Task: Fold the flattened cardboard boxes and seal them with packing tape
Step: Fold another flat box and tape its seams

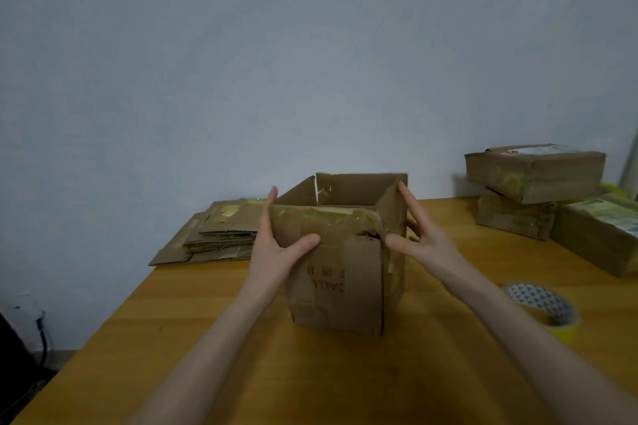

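Note:
A worn brown cardboard box stands upright in the middle of the wooden table, its top flaps raised. My left hand holds the box's upper left corner, fingers along the left flap and thumb pressed on the near flap. My right hand holds the right flap, fingers straight up along its outer face, thumb at the near right corner. A roll of yellow packing tape lies on the table to the right.
A stack of flattened cardboard boxes lies at the table's back left. Folded, sealed boxes are piled at the back right, with another beside them. A plain wall stands behind. A cable hangs at the far left below the table.

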Action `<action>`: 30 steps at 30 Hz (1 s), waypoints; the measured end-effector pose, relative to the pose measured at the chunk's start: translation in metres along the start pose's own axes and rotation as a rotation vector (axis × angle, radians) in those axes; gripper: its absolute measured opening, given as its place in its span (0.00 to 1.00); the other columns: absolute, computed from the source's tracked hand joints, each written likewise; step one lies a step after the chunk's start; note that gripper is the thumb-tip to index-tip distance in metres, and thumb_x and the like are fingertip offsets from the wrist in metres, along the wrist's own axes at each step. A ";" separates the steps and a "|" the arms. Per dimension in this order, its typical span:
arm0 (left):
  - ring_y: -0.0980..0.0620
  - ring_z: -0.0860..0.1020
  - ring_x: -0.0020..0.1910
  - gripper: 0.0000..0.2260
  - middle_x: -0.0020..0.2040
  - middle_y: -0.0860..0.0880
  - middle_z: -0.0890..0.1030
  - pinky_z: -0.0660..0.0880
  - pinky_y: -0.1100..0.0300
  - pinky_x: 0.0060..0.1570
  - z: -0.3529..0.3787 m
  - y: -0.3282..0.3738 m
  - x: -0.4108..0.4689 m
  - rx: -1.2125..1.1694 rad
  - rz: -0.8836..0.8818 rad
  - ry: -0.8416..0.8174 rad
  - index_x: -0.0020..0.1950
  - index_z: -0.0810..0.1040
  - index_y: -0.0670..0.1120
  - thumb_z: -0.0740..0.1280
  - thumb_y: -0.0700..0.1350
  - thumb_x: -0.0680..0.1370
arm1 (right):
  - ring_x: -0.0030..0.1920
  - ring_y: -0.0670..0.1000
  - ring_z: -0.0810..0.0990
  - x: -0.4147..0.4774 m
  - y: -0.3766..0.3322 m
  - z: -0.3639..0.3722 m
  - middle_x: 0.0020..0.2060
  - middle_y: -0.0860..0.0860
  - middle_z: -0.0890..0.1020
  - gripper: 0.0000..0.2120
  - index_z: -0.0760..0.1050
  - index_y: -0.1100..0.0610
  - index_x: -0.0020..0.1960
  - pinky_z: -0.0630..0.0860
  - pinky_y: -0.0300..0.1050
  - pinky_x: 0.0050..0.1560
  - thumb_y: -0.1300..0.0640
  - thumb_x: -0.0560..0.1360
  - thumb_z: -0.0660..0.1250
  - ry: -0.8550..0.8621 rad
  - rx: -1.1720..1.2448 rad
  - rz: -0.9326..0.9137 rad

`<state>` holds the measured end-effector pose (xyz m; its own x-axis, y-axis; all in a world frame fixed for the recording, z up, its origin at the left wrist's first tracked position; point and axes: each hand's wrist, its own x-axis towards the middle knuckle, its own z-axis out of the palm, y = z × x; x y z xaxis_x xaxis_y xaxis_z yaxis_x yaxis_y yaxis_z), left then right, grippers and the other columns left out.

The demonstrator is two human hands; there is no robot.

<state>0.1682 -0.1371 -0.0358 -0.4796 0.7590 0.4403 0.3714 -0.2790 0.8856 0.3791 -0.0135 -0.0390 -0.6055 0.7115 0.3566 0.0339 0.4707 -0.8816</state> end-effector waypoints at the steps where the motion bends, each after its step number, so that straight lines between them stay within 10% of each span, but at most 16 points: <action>1: 0.67 0.75 0.57 0.39 0.59 0.65 0.73 0.75 0.66 0.55 0.001 0.004 0.002 0.016 0.031 -0.013 0.72 0.61 0.62 0.76 0.46 0.67 | 0.70 0.46 0.58 0.003 -0.002 0.002 0.74 0.39 0.51 0.49 0.49 0.25 0.66 0.63 0.43 0.63 0.25 0.51 0.69 -0.012 -0.037 -0.019; 11: 0.54 0.81 0.53 0.39 0.54 0.51 0.82 0.78 0.63 0.49 -0.011 -0.005 0.017 0.162 -0.082 -0.257 0.60 0.77 0.47 0.67 0.74 0.61 | 0.76 0.50 0.51 0.015 -0.001 -0.002 0.76 0.39 0.44 0.56 0.65 0.42 0.72 0.58 0.57 0.73 0.20 0.48 0.65 -0.219 -0.317 0.086; 15: 0.57 0.77 0.38 0.16 0.36 0.57 0.79 0.72 0.60 0.38 -0.005 -0.008 0.016 0.229 -0.023 -0.110 0.37 0.78 0.56 0.68 0.68 0.68 | 0.71 0.45 0.61 0.013 -0.001 -0.011 0.74 0.39 0.56 0.56 0.61 0.39 0.70 0.65 0.49 0.68 0.22 0.46 0.69 -0.188 -0.203 0.085; 17: 0.60 0.76 0.44 0.10 0.46 0.60 0.78 0.70 0.67 0.41 -0.001 -0.004 0.015 0.232 0.002 -0.076 0.50 0.77 0.60 0.70 0.59 0.71 | 0.65 0.42 0.64 0.012 -0.002 -0.015 0.70 0.37 0.59 0.65 0.51 0.39 0.74 0.66 0.42 0.63 0.23 0.42 0.71 -0.185 -0.108 0.123; 19: 0.63 0.73 0.51 0.32 0.64 0.56 0.69 0.71 0.70 0.44 -0.001 0.003 0.021 0.260 -0.028 -0.063 0.72 0.63 0.54 0.73 0.51 0.71 | 0.63 0.43 0.66 0.015 -0.001 -0.018 0.72 0.39 0.59 0.71 0.44 0.42 0.77 0.65 0.42 0.61 0.24 0.41 0.72 -0.204 -0.089 0.142; 23: 0.59 0.73 0.53 0.48 0.76 0.56 0.54 0.72 0.69 0.45 -0.009 0.014 0.046 0.391 -0.061 -0.291 0.78 0.40 0.54 0.74 0.47 0.72 | 0.60 0.44 0.68 0.023 -0.005 -0.022 0.75 0.44 0.57 0.70 0.41 0.43 0.77 0.67 0.39 0.58 0.31 0.45 0.75 -0.249 -0.115 0.150; 30: 0.57 0.68 0.53 0.29 0.61 0.55 0.70 0.68 0.60 0.55 -0.011 0.019 0.054 0.699 0.115 -0.490 0.69 0.67 0.62 0.60 0.65 0.68 | 0.76 0.49 0.52 0.035 -0.012 -0.022 0.77 0.43 0.46 0.61 0.39 0.44 0.77 0.56 0.52 0.74 0.40 0.59 0.78 -0.199 -0.298 0.066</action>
<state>0.1405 -0.1077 0.0067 -0.0718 0.9614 0.2657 0.8782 -0.0653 0.4737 0.3751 0.0172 -0.0087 -0.7365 0.6434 0.2089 0.2906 0.5799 -0.7611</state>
